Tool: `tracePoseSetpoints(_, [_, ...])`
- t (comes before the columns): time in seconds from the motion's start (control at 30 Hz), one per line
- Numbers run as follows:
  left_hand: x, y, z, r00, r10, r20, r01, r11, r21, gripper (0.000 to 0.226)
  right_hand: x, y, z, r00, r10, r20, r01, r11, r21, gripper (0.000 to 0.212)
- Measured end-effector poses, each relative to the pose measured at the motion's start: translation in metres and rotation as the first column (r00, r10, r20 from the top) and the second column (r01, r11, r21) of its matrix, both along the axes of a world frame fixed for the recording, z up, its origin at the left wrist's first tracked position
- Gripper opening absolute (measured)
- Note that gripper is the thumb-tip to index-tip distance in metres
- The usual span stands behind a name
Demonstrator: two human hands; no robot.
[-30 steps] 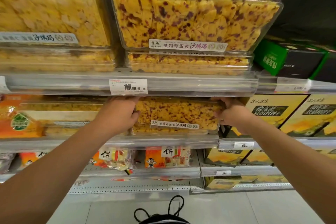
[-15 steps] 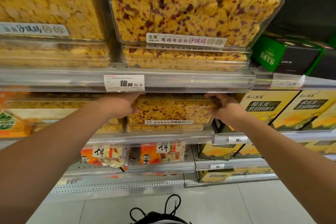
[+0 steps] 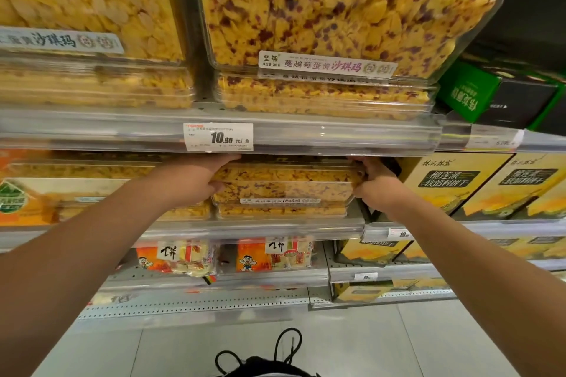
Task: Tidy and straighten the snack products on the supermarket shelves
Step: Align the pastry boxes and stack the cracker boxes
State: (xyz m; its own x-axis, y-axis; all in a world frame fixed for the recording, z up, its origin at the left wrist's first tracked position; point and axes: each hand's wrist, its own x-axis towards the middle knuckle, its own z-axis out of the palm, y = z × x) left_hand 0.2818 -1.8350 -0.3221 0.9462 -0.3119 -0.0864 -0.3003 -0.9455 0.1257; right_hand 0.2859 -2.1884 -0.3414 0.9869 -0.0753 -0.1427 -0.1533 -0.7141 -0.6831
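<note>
Hands come first: the left hand [image 3: 196,184] curls round the left end of a clear plastic box of cranberry sachima [image 3: 284,185], thumb under its corner, and the right hand [image 3: 375,185] clamps the right end, fingers wrapped over the top edge. Gripping both short ends lets the person steer the wide, flimsy box squarely without twisting it. The box sits on top of a second box of the same snack [image 3: 281,210] on the middle shelf [image 3: 254,228], tucked just beneath the price rail [image 3: 337,138] of the shelf above; that low clearance probably explains why the fingers stay on the ends, not on the lid. Its label faces outward, so the step in hand looks like aligning the top box over the lower one and flush with the shelf front. Left of it lie plainer yellow boxes [image 3: 92,174]; to the right stand durian biscuit cartons [image 3: 453,184], just beside the right hand. Above, larger stacked cranberry boxes [image 3: 337,21] overhang their shelf at a tilt and may want straightening too.
</note>
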Motion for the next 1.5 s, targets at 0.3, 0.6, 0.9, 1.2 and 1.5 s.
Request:
tracePoseSetpoints(0.3, [-0.002, 0.0, 0.002, 1.0, -0.023, -0.018, 0.023, 1.0, -0.014, 0.068, -0.001, 0.001, -0.001, 1.0, -0.013, -0.022, 0.015, 0.995, 0.097, 0.072])
tracePoseSetpoints(0.6, [-0.029, -0.014, 0.017, 0.992, -0.077, 0.104, 0.072, 0.996, 0.055, 0.069, -0.018, -0.001, 0.006, 1.0, -0.027, -0.01, 0.029, 0.963, 0.268, 0.073])
tracePoseSetpoints(0.9, [-0.059, -0.068, 0.058, 0.491, -0.631, 0.601, 0.777, 0.629, 0.026, 0.032, -0.061, -0.023, 0.05, 0.987, -0.155, 0.042, 0.134, 0.937, 0.324, 0.053])
tracePoseSetpoints(1.2, [-0.037, -0.124, 0.083, 0.48, -0.663, 0.574, 0.729, 0.666, 0.159, 0.061, -0.113, -0.067, 0.077, 0.935, -0.335, 0.117, 0.283, 0.904, 0.321, 0.058])
tracePoseSetpoints(1.5, [-0.039, -0.199, 0.076, 0.532, -0.574, 0.623, 0.616, 0.767, 0.18, 0.071, -0.11, -0.154, 0.092, 0.794, -0.386, 0.471, 0.437, 0.899, 0.0, 0.046])
